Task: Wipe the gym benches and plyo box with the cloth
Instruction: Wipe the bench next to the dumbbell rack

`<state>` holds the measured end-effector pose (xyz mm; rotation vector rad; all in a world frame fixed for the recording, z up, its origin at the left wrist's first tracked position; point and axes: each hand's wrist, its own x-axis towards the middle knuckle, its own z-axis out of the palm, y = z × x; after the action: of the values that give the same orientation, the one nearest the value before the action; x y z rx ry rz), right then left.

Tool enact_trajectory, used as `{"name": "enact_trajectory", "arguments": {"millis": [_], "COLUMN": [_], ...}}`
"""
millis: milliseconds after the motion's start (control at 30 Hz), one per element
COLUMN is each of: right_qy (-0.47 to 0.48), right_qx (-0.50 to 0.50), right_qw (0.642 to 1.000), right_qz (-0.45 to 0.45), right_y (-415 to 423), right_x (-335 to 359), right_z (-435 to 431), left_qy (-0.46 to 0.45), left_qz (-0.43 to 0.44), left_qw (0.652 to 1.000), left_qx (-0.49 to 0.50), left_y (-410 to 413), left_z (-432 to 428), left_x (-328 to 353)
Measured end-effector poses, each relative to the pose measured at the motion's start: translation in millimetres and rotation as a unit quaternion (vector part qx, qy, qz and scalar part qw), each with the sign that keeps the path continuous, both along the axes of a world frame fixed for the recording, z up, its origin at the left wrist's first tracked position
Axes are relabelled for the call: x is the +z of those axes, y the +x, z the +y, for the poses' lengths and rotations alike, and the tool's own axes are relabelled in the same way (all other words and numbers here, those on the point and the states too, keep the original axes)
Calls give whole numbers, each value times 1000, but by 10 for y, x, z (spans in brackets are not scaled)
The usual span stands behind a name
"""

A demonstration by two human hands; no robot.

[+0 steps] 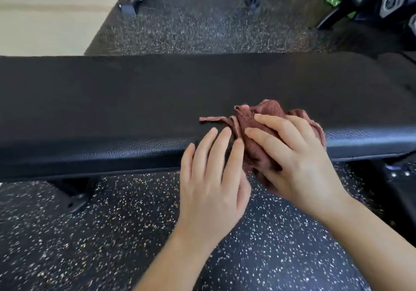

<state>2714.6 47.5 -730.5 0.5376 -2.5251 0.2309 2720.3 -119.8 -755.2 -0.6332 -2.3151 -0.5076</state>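
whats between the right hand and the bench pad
The bunched reddish cloth lies between the right hand and the bench pad, under the hand's straight fingers near the pad's front edge, as the head view shows.

A single wide-angle view looks out from the person's head, aimed forward and steeply down. It sits close over a black bench (112,101), whose pad runs straight across the middle of the picture from the left edge to the right. The left hand (211,178) and right hand (299,162) reach in from the bottom edge, large and near. Speckled floor (90,234) fills the part below the bench. Farther off, along the top, dumbbells (391,0) show in the upper right corner.
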Motion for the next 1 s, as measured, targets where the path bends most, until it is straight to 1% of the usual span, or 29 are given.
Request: {"name": "enact_trajectory", "arguments": {"millis": [100, 200, 300, 400, 500, 600, 700, 833, 900, 1000], "right_qy": [7, -4, -40, -61, -65, -73, -86, -70, -65, -51], "right_qx": [-4, -15, -30, -27, -56, -83, -92, -111, -125, -145], "right_qw": [998, 993, 984, 975, 971, 963, 958, 953, 950, 952], "right_qz": [-64, -116, -168, -210, -225, -246, -258, -275, -280, -263], "right_y": [-3, 4, 100, 238, 348, 380, 418, 560, 640, 768], "right_x": [205, 420, 667, 1076, 1572, 2058, 2542, 3132, 3446, 3882], "right_z": [-19, -69, -85, -86, -59, 9, 99, 283, 411, 565], "left_qy": [40, 65, 50, 14, -18, -31, -50, -85, -97, -98], "left_qz": [-56, -132, -186, -214, -227, -240, -279, -334, -340, -339], "left_qw": [996, 984, 976, 973, 972, 969, 957, 937, 934, 935], "left_qx": [49, 98, 98, 79, 52, 47, 59, 52, 44, 26], "left_y": [80, 209, 294, 308, 375, 431, 510, 616, 665, 751], "left_z": [-22, -40, -31, 1, 59, 162, 300, 478, 595, 774], "left_x": [202, 509, 911, 1394, 1922, 2422, 2855, 3376, 3688, 4124]}}
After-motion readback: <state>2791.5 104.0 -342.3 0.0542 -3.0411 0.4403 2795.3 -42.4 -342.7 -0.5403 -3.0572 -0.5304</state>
